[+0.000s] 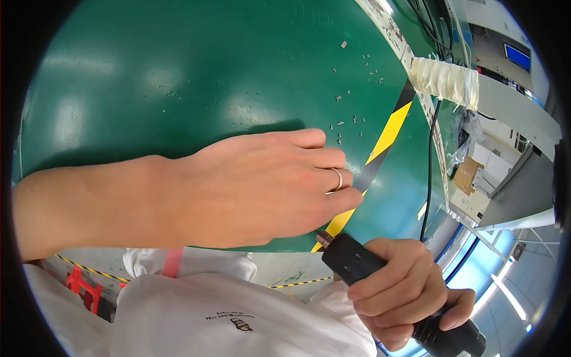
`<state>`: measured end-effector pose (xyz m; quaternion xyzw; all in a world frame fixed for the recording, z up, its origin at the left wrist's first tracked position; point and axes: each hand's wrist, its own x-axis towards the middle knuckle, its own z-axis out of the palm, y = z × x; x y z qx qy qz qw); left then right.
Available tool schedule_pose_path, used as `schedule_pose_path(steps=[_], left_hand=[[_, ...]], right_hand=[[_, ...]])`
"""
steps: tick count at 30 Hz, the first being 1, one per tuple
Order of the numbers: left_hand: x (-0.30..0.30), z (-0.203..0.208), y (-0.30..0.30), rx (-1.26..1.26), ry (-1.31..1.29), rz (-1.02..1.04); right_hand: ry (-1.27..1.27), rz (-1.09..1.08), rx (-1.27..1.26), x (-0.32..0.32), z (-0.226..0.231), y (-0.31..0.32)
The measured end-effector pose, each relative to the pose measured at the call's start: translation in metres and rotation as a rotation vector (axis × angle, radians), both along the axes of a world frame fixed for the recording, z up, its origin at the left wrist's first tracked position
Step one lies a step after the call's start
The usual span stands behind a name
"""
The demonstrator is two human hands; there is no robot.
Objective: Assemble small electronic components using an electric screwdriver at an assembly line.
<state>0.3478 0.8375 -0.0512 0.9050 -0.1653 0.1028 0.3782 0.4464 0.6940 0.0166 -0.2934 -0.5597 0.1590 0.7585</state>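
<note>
My left hand (267, 184) reaches in from the left, back of the hand up, over the green tabletop (178, 47) near its edge. Its fingers are curled under, a ring on one of them; whatever lies beneath them is hidden. In my right hand (404, 285) is a black electric screwdriver (355, 260), fingers wrapped round its body. The metal nose of the screwdriver points up and left, close beside the curled fingers of my left hand. I cannot make out a screw or workpiece at its tip.
Several tiny metal bits (339, 128) lie scattered beyond my left hand. Black and yellow striped tape (389, 128) crosses the tabletop. A black cable (429, 172) hangs past a wrapped white post (446, 80) at the right. A cardboard box (467, 175) stands farther off.
</note>
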Motion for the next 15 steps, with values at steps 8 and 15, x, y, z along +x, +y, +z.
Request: schedule_pose_path(steps=[8,15], left_hand=[[0.005,0.000,0.010,-0.229,-0.129,0.011],[0.015,0.006,0.018,-0.090,-0.208,0.414]], right_hand=[[0.169,-0.264,0.120,0.013,0.012,-0.008],[0.060,-0.339,-0.044,0.027,0.009,-0.014]])
